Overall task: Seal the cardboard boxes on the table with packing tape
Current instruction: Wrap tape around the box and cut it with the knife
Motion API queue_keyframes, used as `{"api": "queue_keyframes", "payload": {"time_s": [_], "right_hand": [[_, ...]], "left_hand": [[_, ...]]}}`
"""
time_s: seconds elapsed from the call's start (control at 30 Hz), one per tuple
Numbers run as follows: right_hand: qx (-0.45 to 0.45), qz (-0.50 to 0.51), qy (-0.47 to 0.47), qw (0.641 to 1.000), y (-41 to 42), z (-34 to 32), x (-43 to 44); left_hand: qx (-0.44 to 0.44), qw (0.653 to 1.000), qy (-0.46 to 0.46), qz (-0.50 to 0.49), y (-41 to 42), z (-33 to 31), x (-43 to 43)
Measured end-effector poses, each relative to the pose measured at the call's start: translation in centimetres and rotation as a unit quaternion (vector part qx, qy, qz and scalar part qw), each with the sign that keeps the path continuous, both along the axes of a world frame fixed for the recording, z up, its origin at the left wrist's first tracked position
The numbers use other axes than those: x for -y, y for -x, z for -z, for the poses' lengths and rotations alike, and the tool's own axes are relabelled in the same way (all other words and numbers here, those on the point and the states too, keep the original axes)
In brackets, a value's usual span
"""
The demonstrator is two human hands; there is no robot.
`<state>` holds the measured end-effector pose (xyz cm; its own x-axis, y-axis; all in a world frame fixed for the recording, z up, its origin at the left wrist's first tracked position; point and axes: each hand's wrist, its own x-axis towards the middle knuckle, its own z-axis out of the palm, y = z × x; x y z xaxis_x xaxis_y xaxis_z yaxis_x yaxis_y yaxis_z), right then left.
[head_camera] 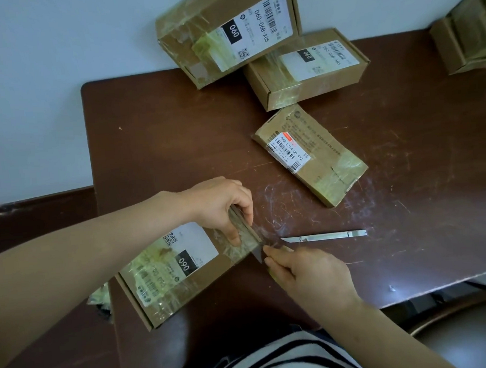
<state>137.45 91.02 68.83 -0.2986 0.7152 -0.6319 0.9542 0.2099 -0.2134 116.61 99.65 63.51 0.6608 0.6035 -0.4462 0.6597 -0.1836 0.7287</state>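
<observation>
Striped top [275, 358] fills the bottom edge; just beyond it the nearest box [185, 278], streaked with clear tape [155, 257], lies on the near left of the brown table [162, 132]. Left hand [220, 205] grips its right end, fingers curled over the edge. Right hand [313, 276] is clenched on a slim object [258, 254] whose dark tip meets that corner; what it is I cannot tell. Just beside lies a metal knife [324, 236], then a flat parcel [311, 157], and two taped boxes [306, 69] against the wall
</observation>
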Motion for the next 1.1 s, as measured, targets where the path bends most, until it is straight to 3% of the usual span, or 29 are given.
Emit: {"api": "queue_keyframes", "payload": {"time_s": [0.27,0.67,0.93,1.1], "right_hand": [[0.024,-0.005,0.006,1.000,0.5,0.6,0.0],[-0.013,0.045,0.050,0.998,1.9,0.8,-0.6],[0.004,-0.017,-0.030,0.999,3.2,1.2,-1.3],[-0.009,0.069,-0.075,0.995,3.1,1.5,-1.8]], "left_hand": [[0.001,1.000,0.004,-0.008,-0.1,0.2,-0.1],[0.003,1.000,0.002,0.004,-0.1,0.4,-0.2],[-0.001,1.000,-0.003,0.020,-0.1,0.5,-0.3],[-0.002,1.000,-0.005,0.022,0.0,0.6,-0.3]]}}
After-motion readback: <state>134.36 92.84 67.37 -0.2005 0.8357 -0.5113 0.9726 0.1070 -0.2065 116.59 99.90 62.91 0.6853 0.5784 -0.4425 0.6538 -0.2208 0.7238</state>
